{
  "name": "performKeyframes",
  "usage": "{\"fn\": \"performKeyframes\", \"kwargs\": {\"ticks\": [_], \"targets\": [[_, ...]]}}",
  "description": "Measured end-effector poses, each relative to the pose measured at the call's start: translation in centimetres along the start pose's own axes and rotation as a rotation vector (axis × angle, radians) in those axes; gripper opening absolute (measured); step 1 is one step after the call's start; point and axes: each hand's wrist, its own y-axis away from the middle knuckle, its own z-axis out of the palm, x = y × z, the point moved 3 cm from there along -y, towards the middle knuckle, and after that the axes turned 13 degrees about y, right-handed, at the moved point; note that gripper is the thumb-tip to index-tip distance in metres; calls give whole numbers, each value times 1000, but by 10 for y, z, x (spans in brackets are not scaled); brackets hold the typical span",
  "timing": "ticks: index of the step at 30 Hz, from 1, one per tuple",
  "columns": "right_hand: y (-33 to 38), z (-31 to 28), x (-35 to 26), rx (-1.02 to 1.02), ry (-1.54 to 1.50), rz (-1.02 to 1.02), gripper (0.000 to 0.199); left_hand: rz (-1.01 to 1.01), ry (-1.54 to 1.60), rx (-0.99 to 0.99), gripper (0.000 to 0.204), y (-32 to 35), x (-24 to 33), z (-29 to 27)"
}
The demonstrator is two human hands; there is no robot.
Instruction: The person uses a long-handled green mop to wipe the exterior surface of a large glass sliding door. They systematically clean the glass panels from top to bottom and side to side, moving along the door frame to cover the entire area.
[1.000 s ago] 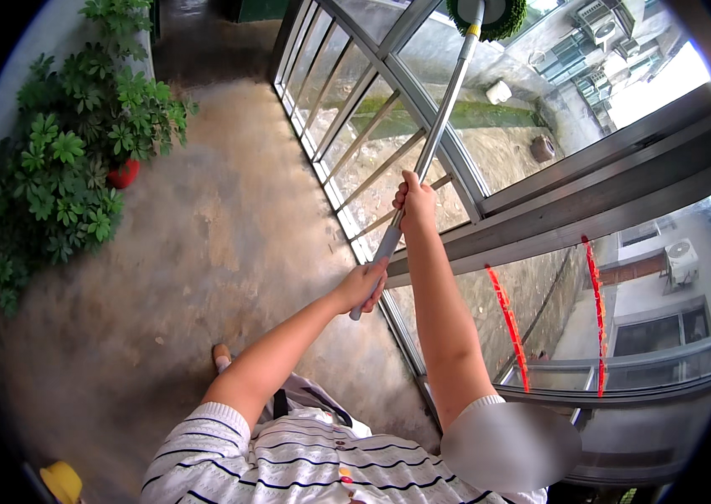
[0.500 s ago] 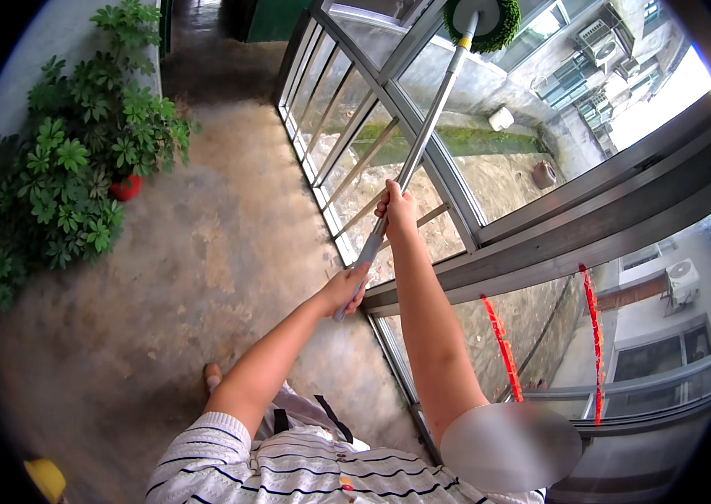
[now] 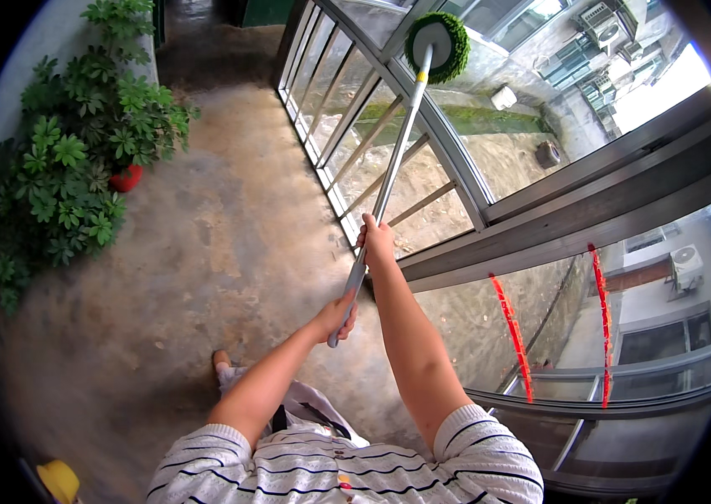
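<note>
Both hands grip a long-handled mop (image 3: 392,168) with a silver pole and a grey grip. My left hand (image 3: 335,320) is wrapped round the grey lower end. Higher up, my right hand (image 3: 377,238) closes round the pole just above the grip. The mop's round head (image 3: 437,47), fringed in green with a grey plate at its centre, is raised at the far end in front of the window (image 3: 490,126). From this angle I cannot tell whether the fringe touches the glass.
Metal window frames with bars (image 3: 355,109) run along the right side. Red strips (image 3: 511,336) mark the lower pane. Leafy plants (image 3: 78,160) with a red pot (image 3: 126,178) line the left wall. A yellow object (image 3: 58,480) sits at the lower left on the concrete floor (image 3: 179,277).
The mop head has moved down and to the left. Both hands have come lower and nearer my body, still gripping the pole. The view has shifted slightly.
</note>
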Motion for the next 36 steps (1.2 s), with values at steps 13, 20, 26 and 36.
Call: {"fn": "performKeyframes", "kwargs": {"ticks": [13,20,26,36], "targets": [[20,13,20,77,28,28,18,-51,80,7,52,40,-7,-2],[64,-16,-28,54,-94,-62,20,-7,-51,-92,50,59,-3,35],[95,-56,-115,83,-188,-214,24,103,-272,-156,50,61,28,93],[136,-104,-213,37,-383,-349,32,197,-489,-137,50,67,62,175]]}}
